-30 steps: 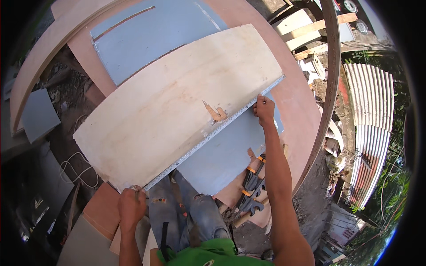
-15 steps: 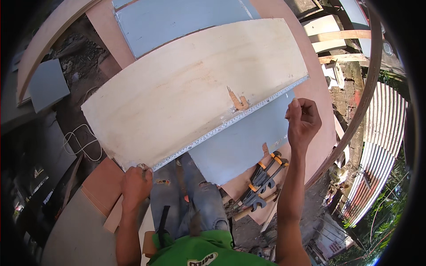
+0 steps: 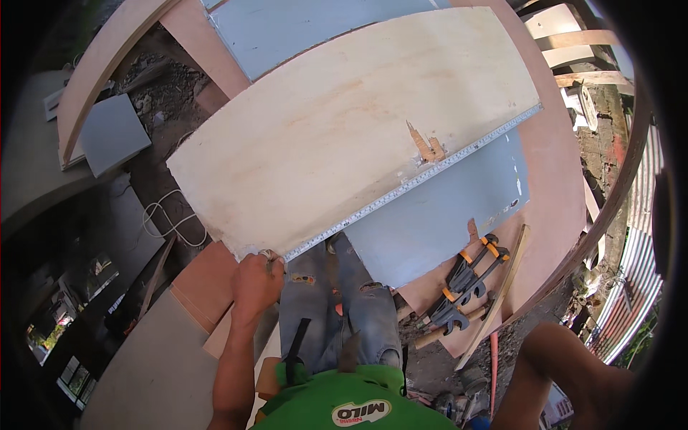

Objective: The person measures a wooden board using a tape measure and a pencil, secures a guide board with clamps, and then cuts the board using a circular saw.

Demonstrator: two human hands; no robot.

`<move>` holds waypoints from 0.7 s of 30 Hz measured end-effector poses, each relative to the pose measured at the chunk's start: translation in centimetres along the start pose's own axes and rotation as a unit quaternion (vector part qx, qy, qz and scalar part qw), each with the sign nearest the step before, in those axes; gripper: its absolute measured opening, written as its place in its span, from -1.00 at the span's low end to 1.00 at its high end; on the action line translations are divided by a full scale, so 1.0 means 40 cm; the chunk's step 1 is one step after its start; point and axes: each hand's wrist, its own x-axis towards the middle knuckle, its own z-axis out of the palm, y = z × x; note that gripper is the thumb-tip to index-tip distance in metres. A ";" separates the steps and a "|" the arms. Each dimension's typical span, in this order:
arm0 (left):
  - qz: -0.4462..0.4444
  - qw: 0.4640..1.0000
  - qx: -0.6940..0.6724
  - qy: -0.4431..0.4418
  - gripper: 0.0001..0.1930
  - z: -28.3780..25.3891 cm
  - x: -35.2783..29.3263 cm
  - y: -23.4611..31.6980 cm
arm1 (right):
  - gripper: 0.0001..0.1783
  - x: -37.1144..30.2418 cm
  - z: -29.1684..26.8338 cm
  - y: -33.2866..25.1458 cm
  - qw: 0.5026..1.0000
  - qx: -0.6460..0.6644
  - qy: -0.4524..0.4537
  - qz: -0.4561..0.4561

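A pale, curved-edge wooden board (image 3: 344,136) lies at a slant in front of me, with a torn brown patch near its lower edge. Along that edge runs the extended blade of a tape measure (image 3: 430,173), reaching the board's right corner. At the board's near left corner, my left hand (image 3: 256,283) is closed around the tape measure's near end; its fingers mostly cover what they grip. My bent right arm (image 3: 555,355) shows at the lower right, and its hand is out of sight.
Under the board are a blue-grey panel (image 3: 437,222) and a larger pinkish-brown sheet (image 3: 559,179). Black-and-orange bar clamps (image 3: 469,276) lie beside a thin wooden strip (image 3: 502,294). A white cord (image 3: 153,216) loops at left, near curved wooden pieces (image 3: 89,89).
My right hand has left its place above the blue-grey panel, and that arm is now folded at the lower right. My view has shifted, while the left hand keeps hold at the corner.
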 end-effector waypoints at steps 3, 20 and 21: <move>0.011 1.000 0.008 -0.005 -0.72 0.001 0.002 0.003 | -0.45 -0.015 -0.005 0.000 1.000 -0.018 -0.014 0.007; -0.011 0.999 -0.001 0.035 -0.76 0.009 -0.005 0.006 | -0.43 -0.257 0.082 0.320 0.885 0.102 -0.029 0.453; -0.012 1.000 0.002 0.020 -0.74 0.007 -0.004 0.005 | -0.43 -0.268 0.087 0.342 0.886 0.100 -0.034 0.451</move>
